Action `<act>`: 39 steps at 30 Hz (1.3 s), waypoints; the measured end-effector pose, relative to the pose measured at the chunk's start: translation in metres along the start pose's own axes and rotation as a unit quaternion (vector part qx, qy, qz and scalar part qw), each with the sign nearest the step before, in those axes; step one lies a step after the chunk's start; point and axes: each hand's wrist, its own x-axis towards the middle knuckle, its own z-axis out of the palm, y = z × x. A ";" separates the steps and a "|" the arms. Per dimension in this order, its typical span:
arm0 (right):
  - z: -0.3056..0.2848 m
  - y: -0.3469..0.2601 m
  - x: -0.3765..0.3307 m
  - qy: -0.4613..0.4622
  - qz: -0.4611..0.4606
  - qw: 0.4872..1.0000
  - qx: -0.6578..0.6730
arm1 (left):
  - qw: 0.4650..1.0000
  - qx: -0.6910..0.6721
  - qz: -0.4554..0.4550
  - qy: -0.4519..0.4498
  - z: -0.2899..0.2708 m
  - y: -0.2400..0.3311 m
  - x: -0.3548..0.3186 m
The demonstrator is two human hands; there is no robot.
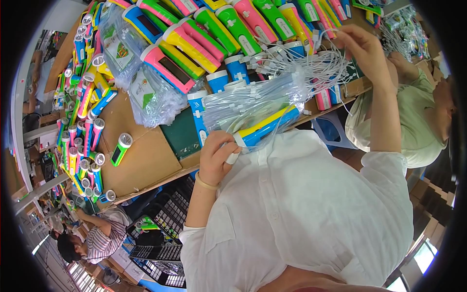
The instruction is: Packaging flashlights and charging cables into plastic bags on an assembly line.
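My left hand (pixel 216 158) is closed on one end of a yellow and blue flashlight (pixel 270 127), which lies in a clear plastic bag along the table's front edge. At the right, my right hand (pixel 362 56) is raised with thumb and fingers pinched on a white USB cable (pixel 332 30). Below it spreads a tangled heap of white cables (pixel 316 65) with small plugs. Between my hands lies a stack of clear plastic bags (pixel 243 104), beside the flashlight. Blue flashlight ends (pixel 217 81) show behind this stack.
Rows of coloured flashlights (pixel 238 29) fill the table's far side. More stand at the left, by packed clear bags (pixel 151 97) on cardboard (pixel 141 160). Black crates (pixel 165 219) are below the table edge. A person in pale green (pixel 408 117) sits right; another in stripes (pixel 104 238) works lower left.
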 end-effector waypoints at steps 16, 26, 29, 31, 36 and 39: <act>0.065 -0.077 -0.010 -0.111 -0.097 0.902 0.407 | 1.000 -0.002 -0.005 0.020 0.008 0.000 -0.001; 0.092 -0.055 -0.044 -0.288 -0.100 0.948 0.094 | 0.999 -0.015 -0.032 0.034 0.001 0.003 -0.006; 0.100 -0.065 -0.046 -0.289 -0.115 0.950 0.017 | 0.973 -0.039 -0.192 0.124 0.003 0.013 -0.014; 0.110 -0.065 -0.046 -0.295 -0.142 0.944 -0.030 | 0.974 -0.008 -0.201 0.101 -0.003 0.012 -0.024; 0.160 -0.064 -0.045 -0.360 -0.250 0.899 0.008 | 0.981 0.028 -0.166 0.102 -0.003 0.021 -0.020; 0.176 -0.086 -0.041 -0.415 -0.204 0.886 0.036 | 0.980 0.021 -0.171 0.104 -0.001 0.024 -0.016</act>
